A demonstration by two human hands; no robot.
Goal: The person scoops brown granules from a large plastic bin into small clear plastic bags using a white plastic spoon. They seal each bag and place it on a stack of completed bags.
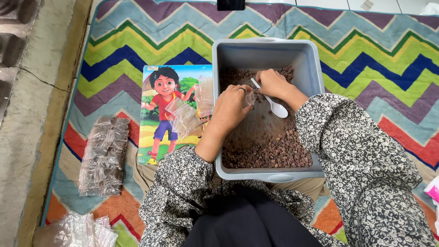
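- Sitting nearest the camera, dark trousers (249,219) and two sleeves (366,169) in black-and-white flower print fill the lower edge.
- At the lower left corner lies a loose heap of empty clear bags (84,231), partly cut off by the edge of the view.
- Just above it, a flat stack of filled bags (104,155), dark inside clear plastic, rests on the mat near the mat's left border.
- A grey plastic tub (269,48) stands on the lap and mat, its near rim touching the trousers; brown granules (279,151) cover the near part of its floor and the far corners, with a barer patch between.
- The left hand (231,110) is inside the tub, fingers curled shut around a small clear bag (250,98).
- The right hand (273,83) meets it from the far side, fingers pinched closed on a white plastic spoon (276,107) whose bowl points toward the near right.
- Beside the tub's left wall lies a picture board (160,114) showing a cartoon child in a red shirt and blue shorts; two empty clear bags (185,116) lie on it.
- A zigzag mat (388,59) in many colours lies under everything, open to the right of the tub.
- Left of the mat runs a bare concrete floor (32,114).
- At the far edge sits a dark flat object (231,4), too cropped to tell.
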